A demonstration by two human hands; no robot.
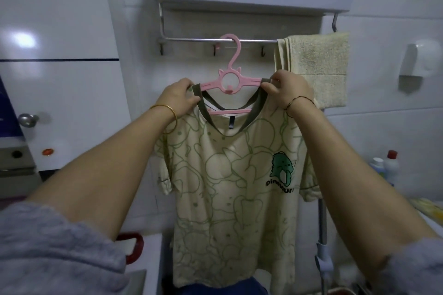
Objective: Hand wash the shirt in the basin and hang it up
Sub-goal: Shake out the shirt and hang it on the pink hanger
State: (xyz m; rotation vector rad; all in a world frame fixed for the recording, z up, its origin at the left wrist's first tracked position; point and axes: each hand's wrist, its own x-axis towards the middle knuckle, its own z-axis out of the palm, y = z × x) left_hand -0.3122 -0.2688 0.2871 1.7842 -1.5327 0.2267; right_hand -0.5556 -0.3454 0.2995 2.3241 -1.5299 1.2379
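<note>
Sleeve [48, 251]: grey, 7 o'clock.
Left hand [181, 97]: pinches collar of shirt [235, 187], 10 o'clock.
Right hand [287, 92]: pinches collar, 2 o'clock.
Shirt: centre, on pink hanger [231, 79] hooked over rail [203, 40], 12 o'clock.

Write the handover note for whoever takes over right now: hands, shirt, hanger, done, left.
Left hand grips the collar of the shirt at one end of the pink hanger; right hand pinches it at the other.
The hanger is hooked over the metal rail, beside the towel.
Done: shirt on hanger, hanger on rail.
Left: probably settle the shoulders, then let go.
</note>
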